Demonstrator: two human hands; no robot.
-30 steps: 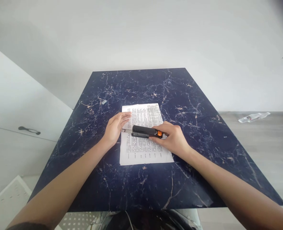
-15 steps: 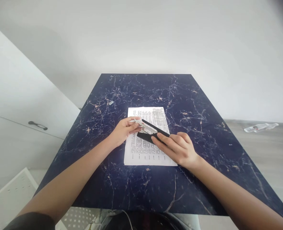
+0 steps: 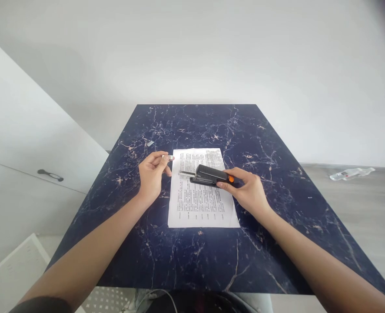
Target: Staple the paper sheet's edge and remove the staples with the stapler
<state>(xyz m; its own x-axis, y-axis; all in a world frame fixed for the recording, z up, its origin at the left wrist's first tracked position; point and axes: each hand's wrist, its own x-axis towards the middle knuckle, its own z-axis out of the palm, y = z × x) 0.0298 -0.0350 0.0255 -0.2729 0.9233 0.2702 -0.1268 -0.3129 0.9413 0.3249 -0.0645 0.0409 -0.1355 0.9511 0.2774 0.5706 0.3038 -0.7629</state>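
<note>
A printed white sheet of paper (image 3: 202,204) lies in the middle of the dark blue marble table (image 3: 195,256). My right hand (image 3: 249,191) grips a black stapler (image 3: 208,174) with an orange rear end, held just above the sheet's upper half. My left hand (image 3: 151,176) hovers left of the paper, its thumb and fingers pinched on a small silvery strip of staples (image 3: 169,158). The stapler's lid looks closed down over its metal front.
A small silvery bit (image 3: 151,143) lies on the table beyond my left hand. White cabinet with a dark handle (image 3: 50,174) stands at the left. A clear plastic item (image 3: 350,173) lies on the grey floor at the right. A white perforated board (image 3: 13,274) sits low left.
The stapler was opened half a second ago with my left fingers at its metal tray; now it is closed, and my left hand has drawn away leftward holding a small staple strip.
</note>
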